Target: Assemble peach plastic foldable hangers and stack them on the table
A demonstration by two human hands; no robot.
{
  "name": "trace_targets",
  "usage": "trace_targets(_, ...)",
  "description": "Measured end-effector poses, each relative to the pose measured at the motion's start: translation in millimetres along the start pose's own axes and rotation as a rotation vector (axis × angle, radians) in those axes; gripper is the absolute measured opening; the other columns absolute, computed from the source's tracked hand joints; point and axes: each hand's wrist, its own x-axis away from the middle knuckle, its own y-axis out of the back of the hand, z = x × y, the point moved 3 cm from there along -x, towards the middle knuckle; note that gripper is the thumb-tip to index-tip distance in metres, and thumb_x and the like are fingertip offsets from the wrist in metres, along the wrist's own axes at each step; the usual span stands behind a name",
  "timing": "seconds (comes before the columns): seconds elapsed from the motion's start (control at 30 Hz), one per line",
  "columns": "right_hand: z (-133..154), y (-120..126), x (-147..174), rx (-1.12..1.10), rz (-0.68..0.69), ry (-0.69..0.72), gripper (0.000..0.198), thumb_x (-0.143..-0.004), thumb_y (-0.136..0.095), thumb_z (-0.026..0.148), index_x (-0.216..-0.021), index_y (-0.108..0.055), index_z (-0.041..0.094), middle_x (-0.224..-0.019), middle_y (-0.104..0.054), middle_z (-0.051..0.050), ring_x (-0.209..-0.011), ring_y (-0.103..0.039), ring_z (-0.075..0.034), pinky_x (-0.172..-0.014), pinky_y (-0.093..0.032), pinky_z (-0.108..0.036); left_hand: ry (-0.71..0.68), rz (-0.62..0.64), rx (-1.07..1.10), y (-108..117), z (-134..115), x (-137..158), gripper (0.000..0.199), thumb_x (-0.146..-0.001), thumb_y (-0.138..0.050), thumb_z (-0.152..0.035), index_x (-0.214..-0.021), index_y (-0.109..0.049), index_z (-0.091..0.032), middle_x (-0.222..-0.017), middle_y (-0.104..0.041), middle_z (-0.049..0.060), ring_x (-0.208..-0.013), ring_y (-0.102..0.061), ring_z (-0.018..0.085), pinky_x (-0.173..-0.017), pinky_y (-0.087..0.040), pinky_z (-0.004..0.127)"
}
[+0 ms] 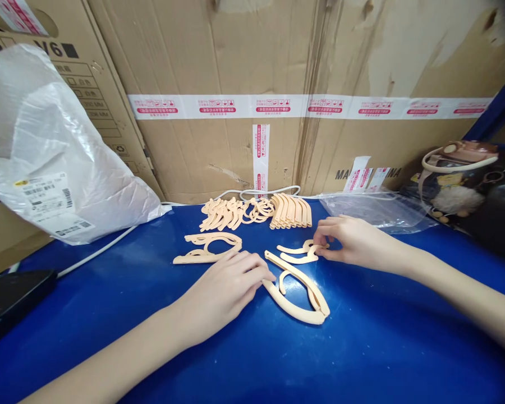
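Observation:
My left hand (231, 289) is closed on one end of a cream folding hanger (297, 308), whose two curved arms meet at a joint on the right. Inside it lies its small hook (283, 282). Farther right, my right hand (343, 241) pinches the end of a thin curved plastic piece (298, 258). A similar piece (290, 248) lies just behind that one. Past my left fingers rests another folding hanger (206, 259), folded nearly flat with a ring-like hook in its middle. The tips of my left fingers are partly hidden.
At the back are a pile of small curved parts (223, 214), several hooks (258, 209) and a row of hanger arms (291, 212). A clear plastic bag (374, 212) and a bottle (458, 179) stand right; a white parcel bag (63, 151) and black object (14, 303) left. Cardboard (219, 151) walls the back.

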Motion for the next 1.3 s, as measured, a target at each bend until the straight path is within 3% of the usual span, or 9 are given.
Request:
trace_targets(0.27,11,15,-1,-0.659,-0.030,-0.133,0.028,-0.086,-0.059,0.044,-0.078,-0.060,0.018,-0.069,-0.064,-0.001,-0.062,-0.055,-0.013,-0.059,-0.042,-0.027,-0.018,-0.028,0.184,-5,-12,1,0.019,-0.096,-0.046,-0.017,-0.111,-0.056,-0.022,-0.106,-0.062,0.002,-0.095,-0.057,0.014,-0.083,-0.046,0.026)
trace_targets(0.47,47,-13,3,-1.160,0.085,-0.235,0.030,-0.085,-0.061,0.046,-0.083,-0.057,0.016,-0.060,-0.060,0.002,-0.047,-0.048,-0.007,-0.043,-0.036,-0.019,-0.133,-0.345,-0.148,13,-31,4,0.023,-0.094,-0.049,-0.015,-0.115,-0.056,-0.020,-0.116,-0.062,0.006,-0.107,-0.054,0.019,-0.095,-0.040,0.035)
trace_targets(0.63,77,-24,11,-1.334,0.187,-0.211,0.031,-0.082,-0.064,0.047,-0.084,-0.055,0.017,-0.061,-0.064,0.001,-0.046,-0.049,-0.008,-0.045,-0.037,-0.019,-0.209,-0.281,-0.291,9,-34,5,0.032,-0.097,-0.045,-0.020,-0.129,-0.047,-0.017,-0.107,-0.066,0.007,-0.099,-0.059,0.020,-0.089,-0.043,0.037)
trace_targets(0.7,81,-22,12,-1.295,0.182,-0.182,0.032,-0.087,-0.057,0.049,-0.082,-0.056,0.017,-0.065,-0.065,-0.001,-0.051,-0.052,-0.009,-0.048,-0.041,-0.021,-0.249,-0.260,-0.275,8,-33,5,0.032,-0.097,-0.039,-0.012,-0.128,-0.046,-0.015,-0.094,-0.067,0.005,-0.086,-0.060,0.018,-0.077,-0.046,0.032)
trace_targets(0.8,78,-16,13,-0.947,0.040,-0.124,0.038,-0.096,-0.042,0.044,-0.077,-0.060,0.017,-0.071,-0.064,-0.002,-0.061,-0.054,-0.012,-0.058,-0.042,-0.024,-0.182,-0.257,-0.246,12,-26,5,0.028,-0.096,-0.036,-0.008,-0.117,-0.052,-0.015,-0.092,-0.065,0.005,-0.081,-0.058,0.017,-0.072,-0.045,0.029)
trace_targets(0.9,79,-13,14,-0.497,-0.107,0.016,0.030,-0.097,-0.043,0.036,-0.089,-0.066,0.019,-0.079,-0.063,-0.003,-0.071,-0.055,-0.015,-0.067,-0.041,-0.028,0.046,-0.272,-0.141,19,-17,3,0.018,-0.097,-0.037,-0.016,-0.098,-0.055,-0.017,-0.090,-0.062,0.003,-0.082,-0.056,0.017,-0.072,-0.043,0.029)
trace_targets(1.0,87,-19,16,-0.231,-0.150,0.138,0.029,-0.092,-0.053,0.041,-0.114,-0.063,0.024,-0.090,-0.061,-0.005,-0.080,-0.055,-0.019,-0.073,-0.040,-0.032,0.313,-0.259,-0.015,22,-8,3,0.025,-0.098,-0.035,-0.027,-0.079,-0.048,-0.020,-0.079,-0.057,-0.001,-0.073,-0.054,0.015,-0.065,-0.040,0.028)
trace_targets(1.13,100,-26,18,-0.047,-0.148,0.229,0.022,-0.095,-0.049,0.033,-0.095,-0.065,0.018,-0.089,-0.060,-0.006,-0.078,-0.052,-0.020,-0.069,-0.037,-0.033,0.552,-0.197,0.025,22,-3,4,0.039,-0.094,-0.037,-0.050,-0.069,-0.039,-0.021,-0.059,-0.046,-0.006,-0.055,-0.047,0.014,-0.052,-0.032,0.026)
trace_targets(1.3,105,-23,21,-0.030,-0.175,0.347,0.027,-0.098,-0.037,0.020,-0.085,-0.059,0.015,-0.077,-0.059,-0.005,-0.071,-0.049,-0.017,-0.072,-0.036,-0.033,0.605,-0.160,0.008,21,-3,4,0.047,-0.086,-0.044,-0.064,-0.068,-0.042,-0.021,-0.055,-0.047,-0.006,-0.054,-0.050,0.015,-0.052,-0.029,0.025)
